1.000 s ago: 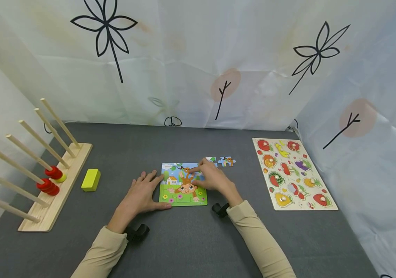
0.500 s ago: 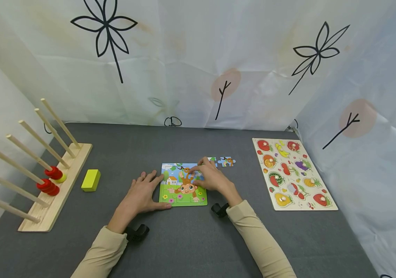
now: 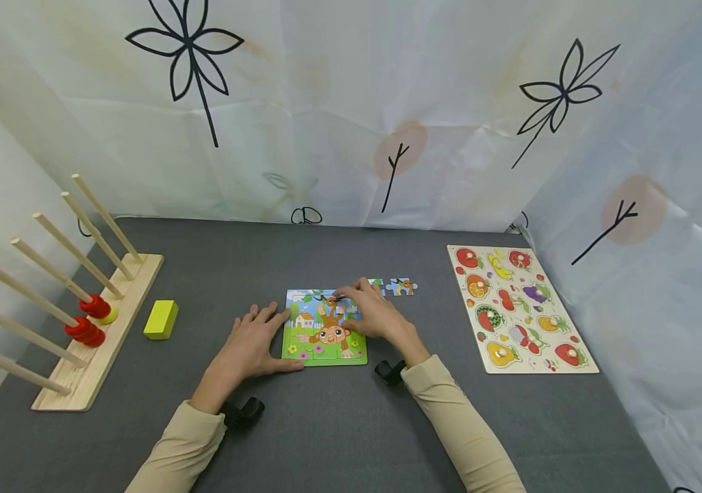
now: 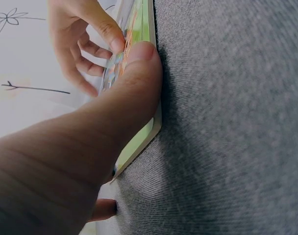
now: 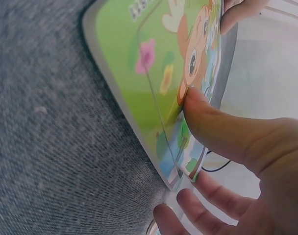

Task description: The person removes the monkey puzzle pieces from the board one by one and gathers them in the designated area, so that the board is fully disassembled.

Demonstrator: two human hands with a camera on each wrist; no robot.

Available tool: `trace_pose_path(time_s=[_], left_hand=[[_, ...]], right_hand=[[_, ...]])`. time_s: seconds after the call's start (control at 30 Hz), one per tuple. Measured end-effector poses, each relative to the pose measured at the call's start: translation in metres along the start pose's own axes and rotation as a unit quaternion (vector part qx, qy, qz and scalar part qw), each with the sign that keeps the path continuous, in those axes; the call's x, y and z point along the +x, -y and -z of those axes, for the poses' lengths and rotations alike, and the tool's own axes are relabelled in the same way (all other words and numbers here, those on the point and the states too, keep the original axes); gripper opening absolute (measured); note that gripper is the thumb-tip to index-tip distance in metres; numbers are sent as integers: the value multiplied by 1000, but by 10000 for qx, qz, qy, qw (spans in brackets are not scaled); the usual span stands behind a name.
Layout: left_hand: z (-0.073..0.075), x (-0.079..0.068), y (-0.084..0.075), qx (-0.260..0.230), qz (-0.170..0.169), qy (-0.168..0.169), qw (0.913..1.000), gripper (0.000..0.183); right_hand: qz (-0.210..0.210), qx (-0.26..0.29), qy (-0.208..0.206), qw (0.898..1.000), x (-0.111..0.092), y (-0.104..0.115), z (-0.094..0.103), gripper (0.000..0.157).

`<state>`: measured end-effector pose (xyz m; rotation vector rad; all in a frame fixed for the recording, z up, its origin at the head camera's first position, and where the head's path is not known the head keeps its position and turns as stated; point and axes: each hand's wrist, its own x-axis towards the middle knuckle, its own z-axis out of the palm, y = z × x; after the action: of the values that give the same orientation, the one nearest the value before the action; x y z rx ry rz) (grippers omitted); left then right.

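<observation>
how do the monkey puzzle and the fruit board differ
The monkey puzzle looks smaller than the fruit board. The monkey puzzle's background is mostly green and blue; the fruit board's is pale. The left hand and right hand touch the monkey puzzle, while neither touches the fruit board. Both lie on the grey table.

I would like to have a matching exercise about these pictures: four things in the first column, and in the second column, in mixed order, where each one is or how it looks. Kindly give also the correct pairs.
Column 1
1. Monkey puzzle
2. Fruit board
3. Yellow block
4. Left hand

Column 2
A. Stands beside the pegged stand
B. Touches the left side of the puzzle
C. Has green along the edge nearest the person
D. Lies to the right of the puzzle

Pairs: 1-C, 2-D, 3-A, 4-B
</observation>
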<state>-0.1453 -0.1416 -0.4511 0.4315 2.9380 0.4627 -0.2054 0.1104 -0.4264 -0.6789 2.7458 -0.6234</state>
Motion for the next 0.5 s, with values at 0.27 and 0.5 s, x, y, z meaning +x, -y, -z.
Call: trace_pose_path(time_s=[0.27,0.5], left_hand=[[-1,0,0,25,7,-8,10000,105],[-1,1,2,22,24,21,10000,105]], right_hand=[[27,-110,-64,9999,2,1,0,69],[7,-111,-65,9999,2,1,-1,66]])
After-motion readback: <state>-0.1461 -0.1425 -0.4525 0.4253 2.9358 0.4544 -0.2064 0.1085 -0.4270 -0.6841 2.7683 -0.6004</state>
